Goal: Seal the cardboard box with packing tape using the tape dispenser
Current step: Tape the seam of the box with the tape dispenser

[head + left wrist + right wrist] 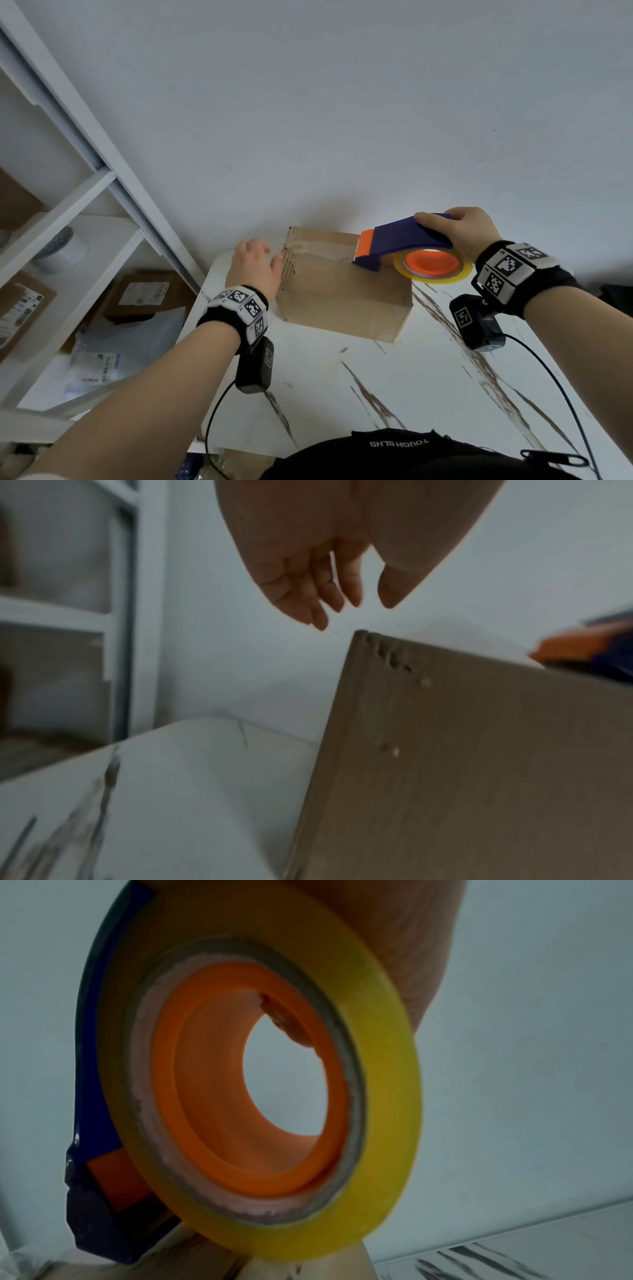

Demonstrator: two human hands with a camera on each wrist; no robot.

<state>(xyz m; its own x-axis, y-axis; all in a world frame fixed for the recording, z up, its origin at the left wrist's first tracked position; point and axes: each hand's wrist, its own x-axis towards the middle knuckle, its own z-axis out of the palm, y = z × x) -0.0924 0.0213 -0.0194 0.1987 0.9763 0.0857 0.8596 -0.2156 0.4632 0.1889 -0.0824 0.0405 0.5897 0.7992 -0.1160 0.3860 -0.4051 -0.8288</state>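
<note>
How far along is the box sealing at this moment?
Done: flaps closed on the cardboard box; a glossy tape strip seems to cross its top. In hand: the right hand holds the tape dispenser nose-down on the top; the left hand is open at the box's left end. Left: cutting, smoothing.

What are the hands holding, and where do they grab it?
The right hand grips the tape dispenser by its blue top. The left hand holds nothing; it is open beside the cardboard box.

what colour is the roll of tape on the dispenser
Yellow, on an orange hub; the tape roll shows best in the right wrist view.
</note>
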